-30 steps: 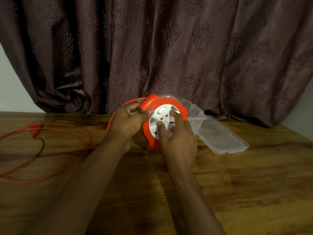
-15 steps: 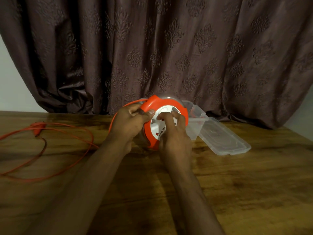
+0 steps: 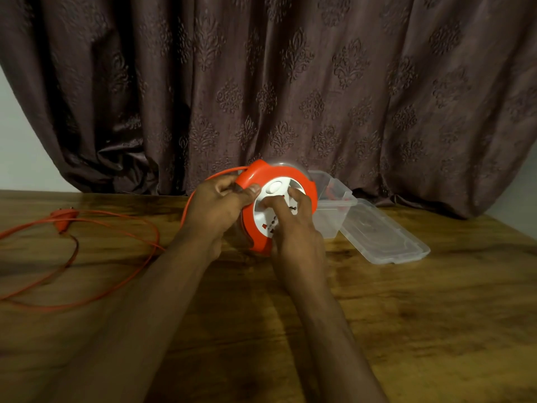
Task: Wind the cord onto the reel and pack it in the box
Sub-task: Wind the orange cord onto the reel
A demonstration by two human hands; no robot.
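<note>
change: right hand (image 3: pixel 293 228) lower on the white face than a second ago, its fingertips shifted from the upper part toward the left of the hub; reel (image 3: pixel 277 207) turned a little, oval button now up near the top; left hand (image 3: pixel 220 205) unchanged on the rim
left hand: clamped on the reel's upper left edge, thumb over the orange rim, fingers curled behind it
right hand: fingers bent, tips pressing on the white socket face; whether hooked into a recess or only pushing, hard to tell in the dim light
reel: orange ring around a white centre, stood on edge at mid table, tilted toward the camera, touching the box on its right
cord (image 3: pixel 87 251): orange, leaving the reel's top left behind the left hand, lying in loose loops across the left side of the table (image 3: pixel 406 315)
plug (image 3: pixel 62 219): orange, at far left on the wood
box (image 3: pixel 334 210): clear plastic, open, just right of the reel, lid (image 3: pixel 383 237) folded out flat to the right
curtain (image 3: pixel 261 82): dark patterned cloth along the far edge
</note>
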